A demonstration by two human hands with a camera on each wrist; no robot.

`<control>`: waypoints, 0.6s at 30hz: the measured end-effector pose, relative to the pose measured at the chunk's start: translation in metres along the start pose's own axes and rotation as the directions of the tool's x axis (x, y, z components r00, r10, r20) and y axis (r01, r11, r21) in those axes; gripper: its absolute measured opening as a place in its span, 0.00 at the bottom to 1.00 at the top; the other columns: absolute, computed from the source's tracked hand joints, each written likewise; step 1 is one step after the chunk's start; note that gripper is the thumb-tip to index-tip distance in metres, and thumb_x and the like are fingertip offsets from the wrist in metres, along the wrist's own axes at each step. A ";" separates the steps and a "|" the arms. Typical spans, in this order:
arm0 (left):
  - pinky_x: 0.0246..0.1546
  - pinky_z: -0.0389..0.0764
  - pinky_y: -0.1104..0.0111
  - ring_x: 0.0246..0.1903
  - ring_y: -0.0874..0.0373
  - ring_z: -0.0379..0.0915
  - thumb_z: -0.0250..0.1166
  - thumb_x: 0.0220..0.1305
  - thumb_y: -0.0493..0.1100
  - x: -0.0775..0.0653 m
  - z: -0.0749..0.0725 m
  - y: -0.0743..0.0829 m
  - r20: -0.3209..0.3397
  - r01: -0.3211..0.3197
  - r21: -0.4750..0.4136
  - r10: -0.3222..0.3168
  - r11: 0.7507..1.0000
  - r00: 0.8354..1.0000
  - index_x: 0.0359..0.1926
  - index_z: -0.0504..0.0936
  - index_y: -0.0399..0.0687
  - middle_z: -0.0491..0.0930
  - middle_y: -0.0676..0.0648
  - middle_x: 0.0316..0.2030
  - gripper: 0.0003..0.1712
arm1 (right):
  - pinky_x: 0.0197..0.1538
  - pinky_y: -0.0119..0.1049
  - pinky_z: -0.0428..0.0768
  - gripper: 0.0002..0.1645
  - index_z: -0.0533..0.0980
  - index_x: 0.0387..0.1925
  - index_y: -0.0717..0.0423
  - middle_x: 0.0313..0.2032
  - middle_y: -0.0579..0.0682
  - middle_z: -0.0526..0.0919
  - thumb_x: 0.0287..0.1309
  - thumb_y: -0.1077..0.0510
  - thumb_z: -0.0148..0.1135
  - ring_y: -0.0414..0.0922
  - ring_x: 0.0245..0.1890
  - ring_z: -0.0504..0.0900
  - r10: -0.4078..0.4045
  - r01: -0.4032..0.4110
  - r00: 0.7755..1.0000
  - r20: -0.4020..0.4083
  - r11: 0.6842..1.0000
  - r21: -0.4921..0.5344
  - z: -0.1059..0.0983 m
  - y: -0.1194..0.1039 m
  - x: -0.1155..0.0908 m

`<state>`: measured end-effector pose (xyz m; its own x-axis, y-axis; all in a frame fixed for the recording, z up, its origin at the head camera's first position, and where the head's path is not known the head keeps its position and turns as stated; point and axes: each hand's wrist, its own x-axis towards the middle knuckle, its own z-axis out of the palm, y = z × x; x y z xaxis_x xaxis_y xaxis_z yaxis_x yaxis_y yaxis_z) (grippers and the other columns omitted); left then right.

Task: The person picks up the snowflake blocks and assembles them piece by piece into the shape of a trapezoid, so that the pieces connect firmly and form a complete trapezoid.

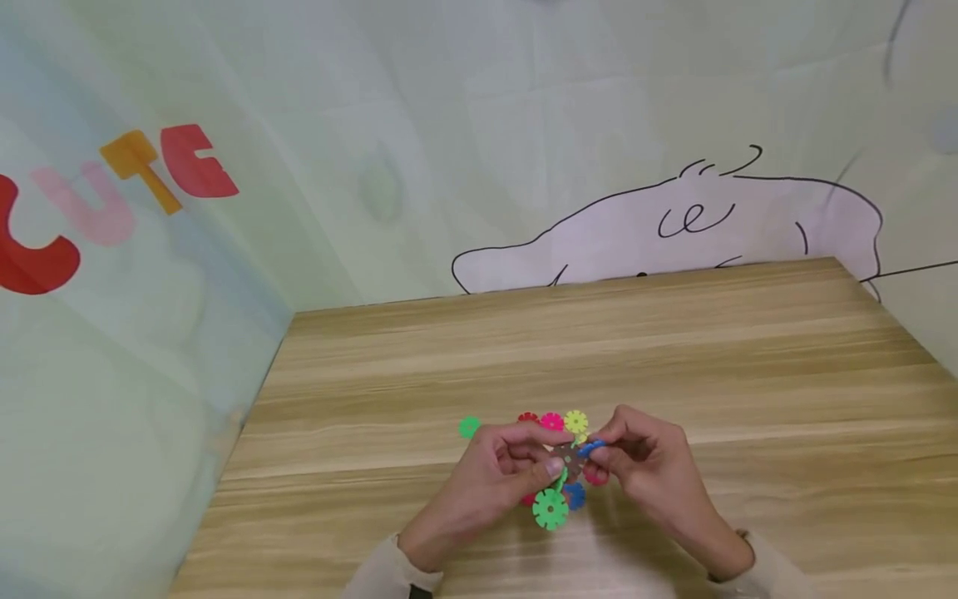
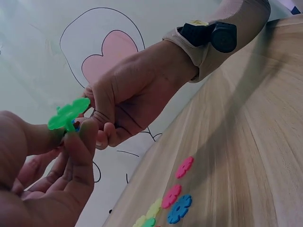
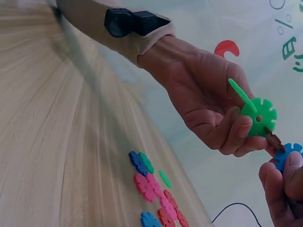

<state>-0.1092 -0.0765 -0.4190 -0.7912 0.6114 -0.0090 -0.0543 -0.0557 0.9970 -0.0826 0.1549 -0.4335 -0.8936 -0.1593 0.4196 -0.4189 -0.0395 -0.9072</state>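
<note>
Blue disc [image 3: 289, 155] pinched in my right grip [image 1: 660, 476], green-brown piece [image 3: 260, 118] held in left grip [image 1: 490, 472]; I advise squaring both before pressing.

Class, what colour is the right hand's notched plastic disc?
Blue notched plastic disc, clearest in the right wrist view.

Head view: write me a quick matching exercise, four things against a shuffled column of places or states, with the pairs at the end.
1. Left hand
2. Right hand
3. Brown disc
4. Tabletop

A. Pinches a blue disc
B. Wood-grained
C. Holds joined green discs
D. Between the two hands

Pairs: 1-C, 2-A, 3-D, 4-B
</note>
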 end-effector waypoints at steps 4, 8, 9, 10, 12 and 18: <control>0.34 0.83 0.79 0.35 0.69 0.86 0.69 0.72 0.33 0.000 0.000 0.000 -0.005 0.000 0.013 0.000 1.000 1.000 0.60 0.85 0.31 0.90 0.46 0.43 0.18 | 0.29 0.33 0.88 0.12 0.79 0.31 0.67 0.31 0.44 0.91 0.57 0.83 0.63 0.35 0.26 0.88 0.043 -0.043 0.999 0.004 0.999 -0.011 0.002 0.000 0.000; 0.33 0.82 0.80 0.34 0.70 0.84 0.69 0.71 0.32 0.001 0.001 0.000 0.010 -0.003 0.023 0.003 1.000 1.000 0.59 0.84 0.28 0.87 0.57 0.38 0.18 | 0.29 0.34 0.89 0.11 0.78 0.31 0.69 0.29 0.55 0.91 0.54 0.84 0.65 0.35 0.27 0.89 0.033 -0.033 0.999 0.018 0.999 -0.021 0.002 0.002 -0.004; 0.33 0.82 0.80 0.34 0.70 0.84 0.69 0.71 0.33 0.001 0.001 0.000 0.014 -0.001 0.025 0.001 1.000 1.000 0.59 0.84 0.28 0.87 0.57 0.37 0.19 | 0.30 0.35 0.89 0.11 0.78 0.31 0.69 0.29 0.58 0.90 0.54 0.84 0.65 0.35 0.27 0.89 0.026 -0.026 1.000 0.017 0.999 -0.026 0.003 0.003 -0.005; 0.34 0.83 0.80 0.34 0.70 0.85 0.69 0.71 0.33 0.001 0.001 0.000 0.018 -0.002 0.026 0.001 1.000 1.000 0.59 0.84 0.28 0.88 0.55 0.38 0.19 | 0.30 0.35 0.89 0.12 0.78 0.31 0.68 0.29 0.61 0.89 0.54 0.84 0.65 0.35 0.27 0.89 0.014 -0.013 1.000 0.015 0.999 -0.034 0.003 0.004 -0.006; 0.36 0.84 0.79 0.35 0.69 0.86 0.70 0.72 0.34 0.001 0.002 -0.001 0.023 -0.004 0.029 0.003 1.000 1.000 0.59 0.84 0.27 0.90 0.48 0.39 0.19 | 0.30 0.35 0.90 0.13 0.78 0.31 0.68 0.29 0.65 0.88 0.54 0.85 0.64 0.34 0.28 0.89 -0.012 0.012 1.000 0.015 0.999 -0.034 0.003 0.005 -0.009; 0.38 0.85 0.78 0.36 0.68 0.86 0.70 0.73 0.35 -0.001 0.002 -0.002 -0.015 0.013 0.042 -0.012 0.999 1.000 0.60 0.84 0.29 0.89 0.36 0.42 0.19 | 0.38 0.33 0.90 0.13 0.82 0.39 0.65 0.36 0.57 0.92 0.60 0.82 0.65 0.35 0.34 0.90 -0.064 0.067 0.996 0.064 0.997 -0.043 -0.004 0.006 -0.009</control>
<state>-0.1075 -0.0755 -0.4205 -0.7997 0.6000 -0.0223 -0.0386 -0.0143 0.9992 -0.0774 0.1602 -0.4430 -0.8527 -0.2193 0.4742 -0.4845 -0.0075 -0.8747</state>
